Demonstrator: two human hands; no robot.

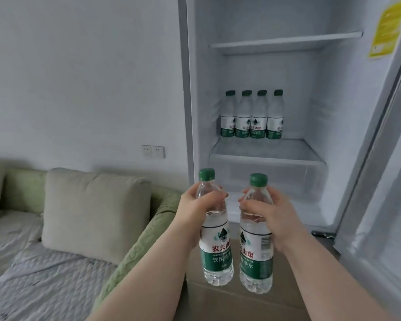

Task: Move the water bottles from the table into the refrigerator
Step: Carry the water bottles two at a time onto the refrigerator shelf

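Note:
My left hand (200,205) grips one water bottle (215,246) round its upper body; it is clear plastic with a green cap and a green and white label. My right hand (267,210) grips a second, matching bottle (255,253) the same way. Both bottles hang upright side by side in front of the open refrigerator (259,156), below its middle shelf. Several like bottles (252,117) stand in a row at the back of that middle shelf (266,158). The table is not in view.
The refrigerator door (384,181) stands open at the right, with a yellow sticker on the inner wall. An upper shelf (285,41) holds nothing. A sofa with a beige cushion (95,214) and green cover lies at the left. A cardboard box (241,302) sits below my hands.

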